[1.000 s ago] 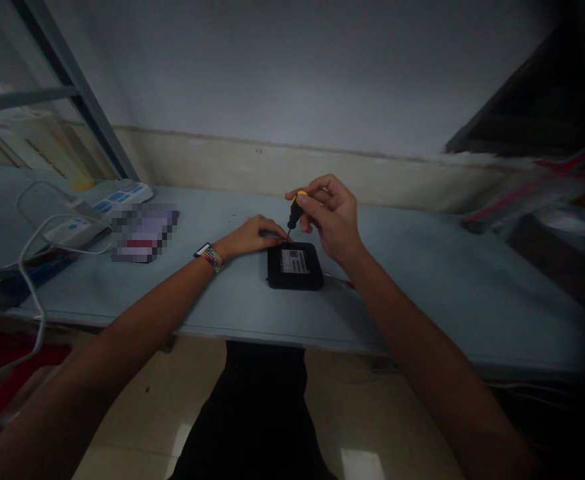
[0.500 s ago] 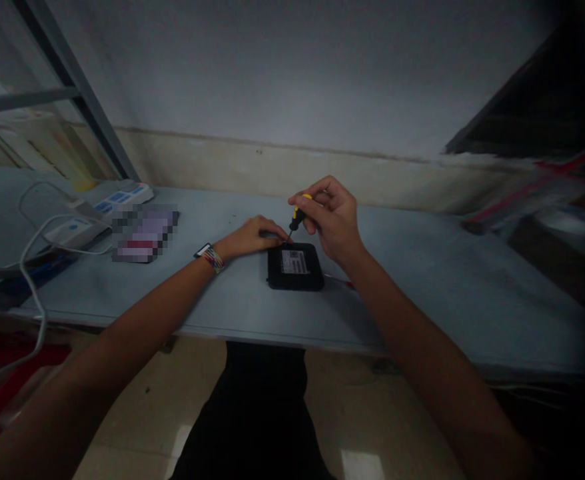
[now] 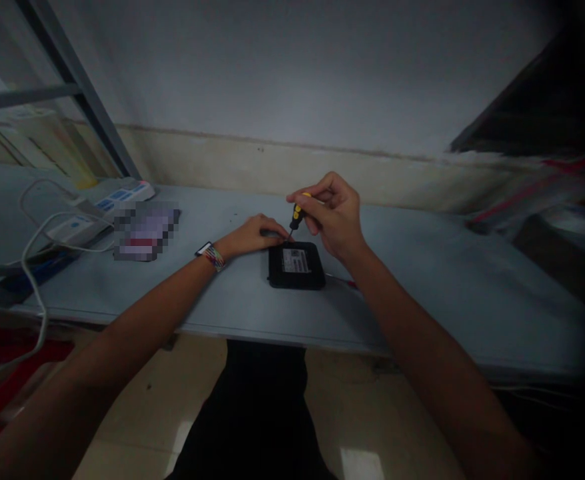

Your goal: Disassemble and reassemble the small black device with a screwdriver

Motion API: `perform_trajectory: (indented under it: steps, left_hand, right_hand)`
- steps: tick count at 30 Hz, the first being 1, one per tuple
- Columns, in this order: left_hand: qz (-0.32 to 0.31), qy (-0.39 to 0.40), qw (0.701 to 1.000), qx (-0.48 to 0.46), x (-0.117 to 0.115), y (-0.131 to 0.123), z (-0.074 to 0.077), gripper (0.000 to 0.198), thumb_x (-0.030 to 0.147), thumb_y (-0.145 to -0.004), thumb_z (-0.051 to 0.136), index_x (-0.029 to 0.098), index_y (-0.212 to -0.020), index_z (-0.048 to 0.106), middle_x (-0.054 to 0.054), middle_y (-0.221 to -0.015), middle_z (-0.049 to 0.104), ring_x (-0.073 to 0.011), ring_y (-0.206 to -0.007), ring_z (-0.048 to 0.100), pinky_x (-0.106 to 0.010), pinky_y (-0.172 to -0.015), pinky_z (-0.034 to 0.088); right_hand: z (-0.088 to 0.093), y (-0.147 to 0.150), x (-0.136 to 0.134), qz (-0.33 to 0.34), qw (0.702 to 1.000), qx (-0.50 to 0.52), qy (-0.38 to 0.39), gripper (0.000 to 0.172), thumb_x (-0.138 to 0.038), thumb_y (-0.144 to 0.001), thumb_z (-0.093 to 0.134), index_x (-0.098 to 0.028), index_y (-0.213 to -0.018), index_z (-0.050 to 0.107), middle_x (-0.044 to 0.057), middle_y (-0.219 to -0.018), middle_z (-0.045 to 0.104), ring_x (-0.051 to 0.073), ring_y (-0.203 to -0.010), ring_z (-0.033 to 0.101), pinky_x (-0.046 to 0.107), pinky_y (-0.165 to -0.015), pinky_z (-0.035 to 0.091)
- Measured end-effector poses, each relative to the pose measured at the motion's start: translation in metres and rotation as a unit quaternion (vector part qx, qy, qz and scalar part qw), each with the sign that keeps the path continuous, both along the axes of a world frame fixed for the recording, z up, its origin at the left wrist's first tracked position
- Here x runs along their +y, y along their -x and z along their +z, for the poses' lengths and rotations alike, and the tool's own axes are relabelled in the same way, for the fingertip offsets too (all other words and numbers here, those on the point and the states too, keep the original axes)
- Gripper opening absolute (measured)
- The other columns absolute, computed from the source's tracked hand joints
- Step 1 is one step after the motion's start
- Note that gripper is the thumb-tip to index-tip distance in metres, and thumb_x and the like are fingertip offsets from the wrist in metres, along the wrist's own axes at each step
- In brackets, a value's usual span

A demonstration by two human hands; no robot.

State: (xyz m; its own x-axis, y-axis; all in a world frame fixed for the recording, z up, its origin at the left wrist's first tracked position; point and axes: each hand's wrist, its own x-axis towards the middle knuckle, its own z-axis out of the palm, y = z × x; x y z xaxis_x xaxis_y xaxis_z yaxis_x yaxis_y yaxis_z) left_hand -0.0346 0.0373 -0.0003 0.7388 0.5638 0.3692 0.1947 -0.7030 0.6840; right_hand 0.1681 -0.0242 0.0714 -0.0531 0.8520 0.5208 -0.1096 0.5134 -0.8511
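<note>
A flat black plastic box (image 3: 280, 275) with a white printed label (image 3: 296, 261) lies on the table. My right hand (image 3: 335, 217) is closed around the handle of a small black-and-yellow screwdriver (image 3: 296, 215). The screwdriver is slightly tilted, its shaft pointing down at the box's far edge. Whether the tip sits in a screw is too small to tell. At the far left corner, my left hand (image 3: 257, 235) holds the box, its fingertips close to the screwdriver's tip. A woven bracelet and a small tag are on that wrist.
On the left of the table (image 3: 232, 303) are a power strip (image 3: 127, 195), a white cable (image 3: 30, 270) and a partly blurred phone-like object (image 3: 145, 233). A red-tipped thin item (image 3: 350, 283) lies right of the box. Clear plastic with a red edge (image 3: 522, 193) is at the right.
The view has shifted very slightly. Both hands, the screwdriver and the box keep nearly the same places; the screwdriver's handle appears turned a little in my right fingers.
</note>
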Motion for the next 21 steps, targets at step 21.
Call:
perform_trajectory:
  steps: [21]
  left_hand:
    - [-0.001,-0.004,1.000,0.006,0.0006,0.0010,-0.0001,0.029,0.038,-0.099,0.067,0.026,-0.115,0.088,-0.008,-0.110,0.086,-0.0237,-0.104,0.078,-0.043,-0.106,0.054]
  right_hand:
    - [0.0064,-0.0036,-0.0002,0.037,0.999,-0.017,0.020,0.043,-0.063,-0.085,0.089,-0.026,-0.099,0.073,-0.001,-0.092,0.083,0.005,-0.043,0.046,0.022,-0.036,0.032]
